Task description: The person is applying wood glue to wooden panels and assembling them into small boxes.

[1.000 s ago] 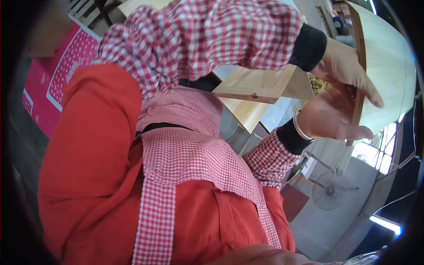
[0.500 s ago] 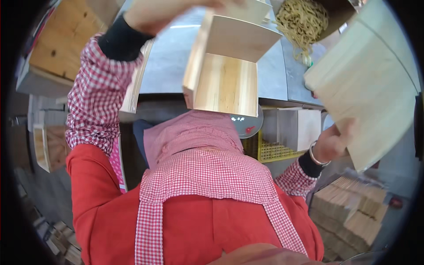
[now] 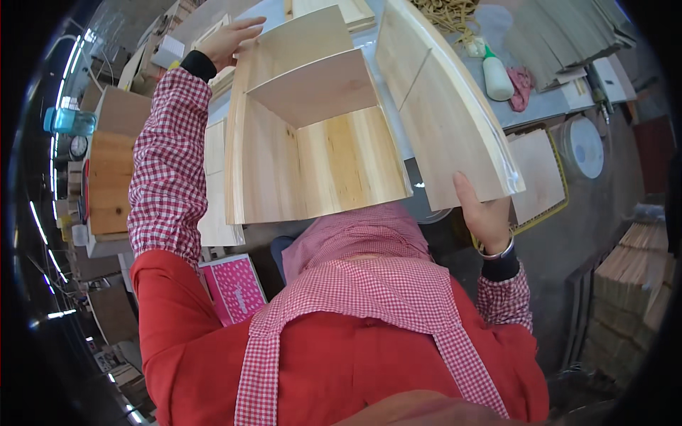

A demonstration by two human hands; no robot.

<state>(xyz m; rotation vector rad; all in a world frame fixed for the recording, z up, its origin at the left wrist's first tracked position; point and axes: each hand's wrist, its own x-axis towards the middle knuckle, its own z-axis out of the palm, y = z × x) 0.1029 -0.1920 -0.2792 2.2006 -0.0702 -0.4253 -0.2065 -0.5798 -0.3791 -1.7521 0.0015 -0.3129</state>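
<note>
Right of the open, pale wooden box (image 3: 348, 156), our right fingers (image 3: 465, 190) clamp a flat, pale wooden panel (image 3: 446, 117). Our parted left fingers (image 3: 246, 23) should steady the box's far-left corner.

My kit: red top (image 3: 355, 369), red-white checked apron (image 3: 355, 291) with straps (image 3: 257, 376), checked sleeve covers (image 3: 167, 156), black cuffs (image 3: 199, 65), silvery right-wrist bangle (image 3: 497, 254).

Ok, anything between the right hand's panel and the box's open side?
Nothing visible. Between the panel in the right hand and the box is just a gap, grey tabletop showing through; the left hand is at the box's far left corner.
</note>
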